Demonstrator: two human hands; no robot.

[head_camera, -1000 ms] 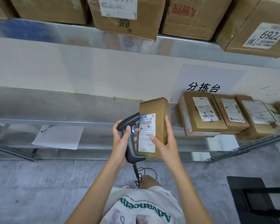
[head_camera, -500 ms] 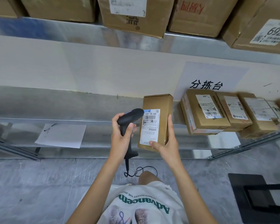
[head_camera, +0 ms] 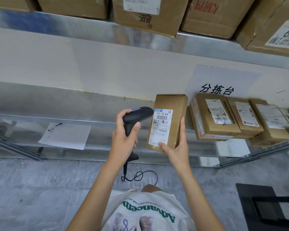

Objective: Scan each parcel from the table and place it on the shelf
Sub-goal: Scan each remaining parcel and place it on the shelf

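Cardboard parcel (head_camera: pixel 177 117) stands upright in the right hand (head_camera: pixel 175 152), label facing the scanner (head_camera: pixel 135 119) gripped just left by the left hand (head_camera: pixel 123 140).

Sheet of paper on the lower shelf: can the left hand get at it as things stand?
Probably not yet. The left hand grips the scanner, so its fingers are taken. The way over to the sheet of paper looks free.
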